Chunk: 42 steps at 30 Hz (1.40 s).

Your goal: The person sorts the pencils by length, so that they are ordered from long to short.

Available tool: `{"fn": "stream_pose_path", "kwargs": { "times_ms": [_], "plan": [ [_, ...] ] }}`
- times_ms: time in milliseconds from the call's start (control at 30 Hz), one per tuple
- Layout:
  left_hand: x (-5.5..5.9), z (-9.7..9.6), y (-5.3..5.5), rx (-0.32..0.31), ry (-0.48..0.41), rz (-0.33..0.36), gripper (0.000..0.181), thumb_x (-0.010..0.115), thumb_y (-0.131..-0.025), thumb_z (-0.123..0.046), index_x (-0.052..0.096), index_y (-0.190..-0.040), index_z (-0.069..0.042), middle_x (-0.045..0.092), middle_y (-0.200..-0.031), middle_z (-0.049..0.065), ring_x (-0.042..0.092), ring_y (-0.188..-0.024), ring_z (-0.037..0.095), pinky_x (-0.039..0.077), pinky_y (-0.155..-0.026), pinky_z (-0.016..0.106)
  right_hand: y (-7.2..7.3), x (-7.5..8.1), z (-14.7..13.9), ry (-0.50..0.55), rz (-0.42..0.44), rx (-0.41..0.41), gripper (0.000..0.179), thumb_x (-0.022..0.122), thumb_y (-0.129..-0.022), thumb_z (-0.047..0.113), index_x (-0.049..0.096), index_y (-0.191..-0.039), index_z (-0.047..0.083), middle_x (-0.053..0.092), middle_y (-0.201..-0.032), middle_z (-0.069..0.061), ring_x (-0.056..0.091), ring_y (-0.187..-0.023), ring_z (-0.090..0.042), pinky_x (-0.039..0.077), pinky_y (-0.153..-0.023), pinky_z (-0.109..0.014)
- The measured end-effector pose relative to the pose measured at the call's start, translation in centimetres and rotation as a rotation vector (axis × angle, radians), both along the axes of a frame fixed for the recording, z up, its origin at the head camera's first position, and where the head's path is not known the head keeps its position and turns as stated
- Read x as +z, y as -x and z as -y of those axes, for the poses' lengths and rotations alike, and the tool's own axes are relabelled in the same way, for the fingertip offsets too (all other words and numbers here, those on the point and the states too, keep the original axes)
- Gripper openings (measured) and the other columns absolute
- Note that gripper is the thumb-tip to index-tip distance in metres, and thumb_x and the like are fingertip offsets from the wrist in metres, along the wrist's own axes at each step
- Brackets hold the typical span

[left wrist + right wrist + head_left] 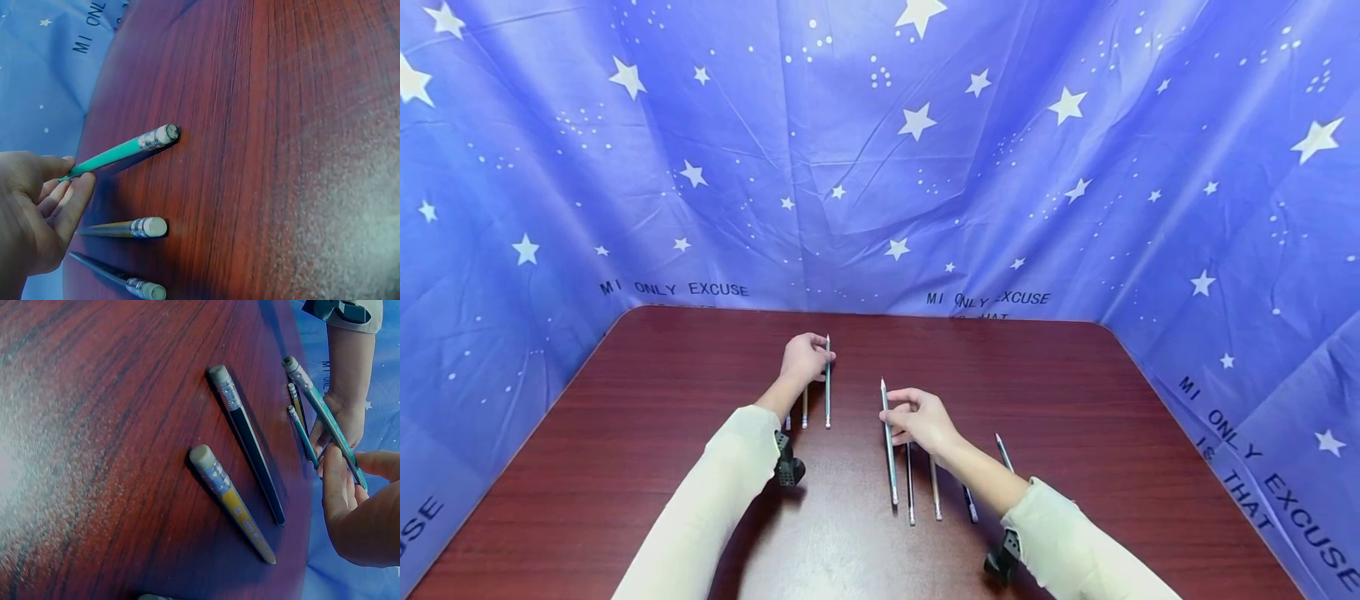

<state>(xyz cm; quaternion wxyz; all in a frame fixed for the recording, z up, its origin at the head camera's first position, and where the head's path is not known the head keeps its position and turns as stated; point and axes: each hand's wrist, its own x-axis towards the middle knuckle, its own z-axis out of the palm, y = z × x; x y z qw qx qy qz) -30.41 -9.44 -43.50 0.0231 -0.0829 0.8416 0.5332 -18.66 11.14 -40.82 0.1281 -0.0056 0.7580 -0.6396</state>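
Observation:
My left hand (805, 358) pinches a green pencil (119, 152) between thumb and fingers towards its pointed end. Its eraser end points back towards me, at or just over the tabletop. Beside that hand lie a yellowish pencil (112, 230) and a dark pencil (106, 269). Farther right, my right hand (925, 421) pinches another green pencil (325, 419), whose eraser end looks raised off the table in the right wrist view. Under and beside this hand lie a black pencil (253, 459) and a yellow pencil (240, 515). My fingers partly hide both pinched pencils.
Beneath my right forearm lie a dark pencil (971, 504) and another pencil (1003, 452), partly covered by the arm. All rest on a reddish-brown wooden table (625, 467). A blue star-patterned curtain (850, 125) hangs behind the table and along both sides.

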Motion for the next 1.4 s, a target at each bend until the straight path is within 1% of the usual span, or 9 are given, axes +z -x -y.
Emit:
{"fn": "stream_pose_path", "kwargs": {
  "times_ms": [133, 167, 333, 467, 633, 800, 1067, 1300, 1400],
  "plan": [
    [-0.2, 0.0, 0.1, -0.010, 0.038, -0.002, 0.031, 0.067, -0.082, -0.004, 0.059, -0.112, 0.003, 0.068, -0.094, 0.018, 0.062, -0.060, 0.011, 0.057, -0.050, 0.026, 0.0, 0.0, -0.1, -0.003, -0.006, 0.005, 0.041, 0.065, -0.082, 0.001, 0.052, -0.120, -0.009, 0.062, -0.076, -0.004, 0.057, -0.058, -0.010, 0.060, -0.063, -0.036],
    [-0.1, -0.1, 0.1, -0.013, 0.046, -0.002, 0.032, 0.067, -0.082, -0.004, 0.060, -0.112, 0.003, 0.068, -0.095, 0.018, 0.063, -0.060, 0.012, 0.057, -0.051, 0.026, 0.1, -0.3, -0.2, -0.003, -0.006, 0.004, 0.041, 0.066, -0.082, 0.002, 0.052, -0.120, -0.008, 0.063, -0.076, -0.004, 0.057, -0.057, -0.009, 0.060, -0.062, -0.035],
    [0.0, -0.1, -0.1, -0.021, 0.071, -0.002, 0.032, 0.068, -0.082, -0.006, 0.060, -0.112, 0.003, 0.069, -0.097, 0.018, 0.063, -0.060, 0.011, 0.057, -0.051, 0.025, 0.3, -0.3, -0.3, 0.002, -0.016, 0.005, 0.041, 0.066, -0.082, 0.003, 0.053, -0.119, -0.008, 0.065, -0.078, -0.006, 0.057, -0.057, -0.009, 0.059, -0.060, -0.030],
    [0.0, -0.1, -0.1, -0.029, 0.096, -0.001, 0.033, 0.069, -0.082, -0.007, 0.060, -0.112, 0.003, 0.069, -0.099, 0.018, 0.064, -0.060, 0.012, 0.057, -0.051, 0.025, 0.5, -0.2, -0.3, 0.003, -0.014, -0.003, 0.040, 0.065, -0.081, 0.002, 0.053, -0.118, -0.008, 0.066, -0.080, -0.009, 0.057, -0.057, -0.009, 0.059, -0.060, -0.030],
    [0.1, -0.2, 0.0, -0.038, 0.142, 0.019, 0.033, 0.069, -0.083, -0.009, 0.060, -0.113, 0.001, 0.069, -0.101, 0.017, 0.063, -0.055, 0.011, 0.056, -0.049, 0.024, 0.8, -0.3, -0.4, -0.006, -0.009, -0.022, 0.039, 0.066, -0.081, 0.002, 0.055, -0.117, -0.006, 0.066, -0.079, -0.008, 0.057, -0.057, -0.010, 0.059, -0.060, -0.032],
    [0.0, -0.3, 0.3, -0.030, 0.186, 0.041, 0.034, 0.069, -0.083, -0.012, 0.060, -0.113, -0.001, 0.069, -0.103, 0.015, 0.061, -0.051, 0.010, 0.055, -0.048, 0.024, 0.9, -0.3, -0.3, 0.000, -0.013, -0.025, 0.039, 0.066, -0.081, 0.002, 0.055, -0.117, -0.007, 0.065, -0.077, -0.007, 0.057, -0.056, -0.010, 0.059, -0.059, -0.030],
    [-0.4, -0.5, 0.3, -0.034, 0.244, 0.074, 0.034, 0.067, -0.085, -0.014, 0.059, -0.116, -0.003, 0.067, -0.106, 0.016, 0.063, -0.055, 0.013, 0.055, -0.050, 0.025, 1.5, -0.3, -0.1, 0.019, -0.003, -0.037, 0.037, 0.065, -0.082, 0.001, 0.055, -0.116, -0.006, 0.063, -0.075, -0.003, 0.056, -0.055, -0.010, 0.059, -0.061, -0.033],
    [-0.5, -0.8, 0.2, -0.044, 0.288, 0.058, 0.037, 0.067, -0.086, -0.015, 0.058, -0.119, -0.001, 0.064, -0.114, 0.018, 0.065, -0.053, 0.013, 0.055, -0.050, 0.024, 2.0, 0.1, 0.0, 0.031, -0.006, -0.059, 0.037, 0.065, -0.081, 0.000, 0.057, -0.117, -0.006, 0.064, -0.073, -0.002, 0.056, -0.054, -0.010, 0.058, -0.056, -0.026],
    [-0.5, -1.0, 0.2, -0.050, 0.300, 0.047, 0.038, 0.068, -0.085, -0.015, 0.058, -0.119, -0.001, 0.064, -0.114, 0.019, 0.065, -0.052, 0.013, 0.054, -0.049, 0.023, 2.3, 0.4, 0.1, 0.039, -0.015, -0.066, 0.037, 0.065, -0.081, 0.000, 0.056, -0.116, -0.006, 0.066, -0.075, -0.006, 0.056, -0.054, -0.010, 0.058, -0.056, -0.028]
  ]
}}
